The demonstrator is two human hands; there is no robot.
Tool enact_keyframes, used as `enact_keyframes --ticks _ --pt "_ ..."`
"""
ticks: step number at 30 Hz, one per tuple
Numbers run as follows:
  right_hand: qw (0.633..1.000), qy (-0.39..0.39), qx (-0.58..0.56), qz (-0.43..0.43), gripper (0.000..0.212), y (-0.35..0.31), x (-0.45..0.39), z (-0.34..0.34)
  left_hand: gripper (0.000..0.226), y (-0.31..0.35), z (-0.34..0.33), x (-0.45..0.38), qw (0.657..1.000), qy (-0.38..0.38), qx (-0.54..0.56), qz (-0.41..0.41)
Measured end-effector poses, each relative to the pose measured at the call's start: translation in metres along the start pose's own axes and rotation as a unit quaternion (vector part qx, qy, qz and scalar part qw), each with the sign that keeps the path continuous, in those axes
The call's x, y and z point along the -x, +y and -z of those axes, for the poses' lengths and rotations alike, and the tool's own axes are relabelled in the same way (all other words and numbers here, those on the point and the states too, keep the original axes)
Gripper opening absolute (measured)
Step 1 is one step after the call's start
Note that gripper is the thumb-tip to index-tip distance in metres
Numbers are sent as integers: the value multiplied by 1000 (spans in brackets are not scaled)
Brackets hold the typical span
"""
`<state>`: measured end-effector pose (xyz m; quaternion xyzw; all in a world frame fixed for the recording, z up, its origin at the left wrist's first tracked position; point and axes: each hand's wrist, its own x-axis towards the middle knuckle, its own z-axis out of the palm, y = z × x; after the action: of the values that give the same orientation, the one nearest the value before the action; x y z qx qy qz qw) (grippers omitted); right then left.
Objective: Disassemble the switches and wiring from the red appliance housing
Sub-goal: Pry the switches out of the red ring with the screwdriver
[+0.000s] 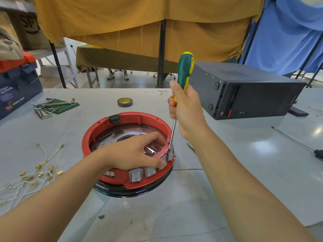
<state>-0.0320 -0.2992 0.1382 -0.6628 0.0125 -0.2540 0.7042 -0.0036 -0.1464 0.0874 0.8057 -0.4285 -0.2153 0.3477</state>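
Two hands work at the red housing (122,119), which sits on the grey table (227,180) in front of the person.

The right hand (187,110) has its fingers wrapped tight around the green-and-yellow screwdriver (184,74), whose shaft runs down to the housing's right rim beside the outermost switch (170,154). The left hand (138,152) reaches over the near rim, fingers curled inside and thumb pressing on a switch outside, clamping the wall. Two more switches (142,173) sit on the housing's near face. Loose white wires (35,175) with brass terminals lie left of the housing; a tape roll (124,102) lies behind it and a black computer case (244,91) to its right rear.
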Motion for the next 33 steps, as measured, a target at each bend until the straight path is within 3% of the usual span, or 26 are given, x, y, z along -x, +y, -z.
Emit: enact_keyframes --ticks 6,12,18,24,29,33 --pt "993 -41 104 -35 18 7 -15 -17 51 0 0 1 1000 -2 -13 4" --pt "989 -61 97 -98 23 13 -22 -23 45 2 1 1 1000 -12 -26 8" --pt "980 -116 139 -87 27 14 -21 -33 41 2 2 1 999 -10 -48 13" --pt "973 -170 123 -96 24 17 -14 -42 42 3 0 2 998 -2 -63 24" --pt "984 -142 34 -98 26 11 -16 -27 39 3 1 1 997 -4 -72 21" --pt "985 -152 37 -77 24 9 -14 -23 39 4 0 1 997 -11 -75 22"
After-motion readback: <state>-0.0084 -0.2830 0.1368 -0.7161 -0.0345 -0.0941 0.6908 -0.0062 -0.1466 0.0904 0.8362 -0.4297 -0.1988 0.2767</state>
